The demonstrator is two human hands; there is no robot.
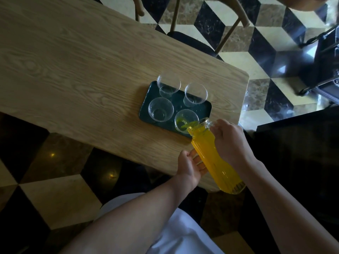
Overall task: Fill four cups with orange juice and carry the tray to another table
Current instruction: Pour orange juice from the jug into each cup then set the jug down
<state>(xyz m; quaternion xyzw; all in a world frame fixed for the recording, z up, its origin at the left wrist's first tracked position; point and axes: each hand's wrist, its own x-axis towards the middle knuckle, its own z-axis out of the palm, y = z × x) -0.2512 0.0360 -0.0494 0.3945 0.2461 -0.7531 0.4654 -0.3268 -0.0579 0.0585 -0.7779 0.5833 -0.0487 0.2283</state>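
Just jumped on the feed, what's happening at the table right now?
A person is pouring orange juice from a ribbed glass carafe into the near right cup on a dark green tray. The right hand grips the carafe near its neck while the left hand supports its body from below. Juice is just starting to collect in that cup; the other three cups, near left, far left and far right, look empty. The tray sits on the wooden table near its corner.

Dim, soft wide-angle view with glare on floor (264, 109)
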